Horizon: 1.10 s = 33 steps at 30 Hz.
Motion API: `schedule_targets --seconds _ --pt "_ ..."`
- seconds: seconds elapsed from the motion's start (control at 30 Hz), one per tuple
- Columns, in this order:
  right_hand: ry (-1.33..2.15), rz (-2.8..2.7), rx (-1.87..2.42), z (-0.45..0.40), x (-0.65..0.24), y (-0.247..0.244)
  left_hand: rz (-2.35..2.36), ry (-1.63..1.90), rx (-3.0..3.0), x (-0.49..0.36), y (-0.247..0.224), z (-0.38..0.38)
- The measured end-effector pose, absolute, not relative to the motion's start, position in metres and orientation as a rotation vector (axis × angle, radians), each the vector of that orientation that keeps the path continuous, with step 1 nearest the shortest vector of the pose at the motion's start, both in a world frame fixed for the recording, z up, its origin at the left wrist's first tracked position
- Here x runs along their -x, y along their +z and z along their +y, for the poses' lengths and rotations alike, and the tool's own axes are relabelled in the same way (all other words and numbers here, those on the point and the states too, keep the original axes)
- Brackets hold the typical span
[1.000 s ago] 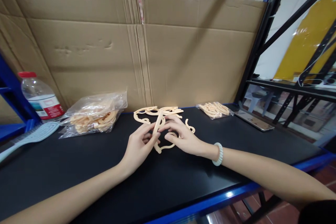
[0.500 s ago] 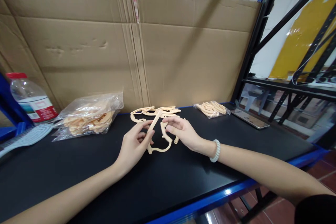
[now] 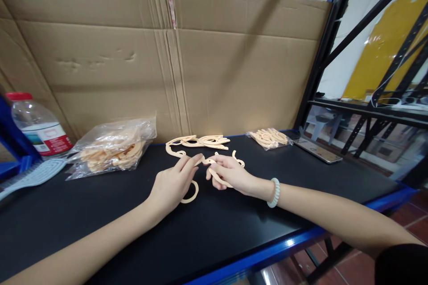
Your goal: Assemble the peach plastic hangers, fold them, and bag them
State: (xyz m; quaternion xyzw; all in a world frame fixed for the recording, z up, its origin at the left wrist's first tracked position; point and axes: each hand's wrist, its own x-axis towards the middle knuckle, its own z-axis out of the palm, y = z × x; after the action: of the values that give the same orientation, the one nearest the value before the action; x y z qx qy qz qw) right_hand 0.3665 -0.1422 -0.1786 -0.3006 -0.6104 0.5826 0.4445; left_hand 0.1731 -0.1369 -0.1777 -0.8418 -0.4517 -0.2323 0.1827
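Near the middle of the black tabletop (image 3: pixel 214 227), my left hand (image 3: pixel 174 182) has its fingers closed on one end of a beige curved piece. My right hand (image 3: pixel 232 173), with a pale bracelet at the wrist, grips the other part of the beige curved piece (image 3: pixel 220 179). The fingertips of both hands are close together, and the fingers partly hide the piece. A ring-like beige curve (image 3: pixel 195 193) shows just below my left fingers. Behind the hands lies a group of loose beige curved pieces (image 3: pixel 203 141). Another small curved piece (image 3: pixel 238 159) shows just behind my right hand.
A clear bag of beige pieces (image 3: pixel 113 149), a light blue hairbrush (image 3: pixel 43 173) and a red-capped bottle (image 3: pixel 43 127) are on the left. A smaller bag (image 3: pixel 270 138) and a phone (image 3: pixel 317 150) lie at the right. Cardboard (image 3: pixel 247 67) stands along the back.
The beige piece has been turned and lowered between my hands; its long straight part no longer points up. My left fingers have moved over its end, and my right fingers have closed around it.
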Motion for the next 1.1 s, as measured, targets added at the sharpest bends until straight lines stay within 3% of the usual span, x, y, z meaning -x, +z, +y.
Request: schedule_targets --seconds 0.2,0.5,0.87,1.1 --pt "1.511 -1.562 0.714 -0.147 -0.367 -0.174 -1.018 -0.308 2.253 -0.170 -0.168 -0.136" --pt "1.550 -1.630 0.852 -0.149 -0.368 -0.168 -0.892 -0.213 2.318 -0.181 -0.160 -0.146" --pt "1.373 -1.714 1.031 -0.149 -0.365 -0.169 -1.146 -0.031 2.453 -0.185 -0.158 -0.151" --pt "1.099 -1.784 0.923 -0.148 -0.371 -0.169 -1.529 -0.280 2.605 -0.182 -0.157 -0.143"
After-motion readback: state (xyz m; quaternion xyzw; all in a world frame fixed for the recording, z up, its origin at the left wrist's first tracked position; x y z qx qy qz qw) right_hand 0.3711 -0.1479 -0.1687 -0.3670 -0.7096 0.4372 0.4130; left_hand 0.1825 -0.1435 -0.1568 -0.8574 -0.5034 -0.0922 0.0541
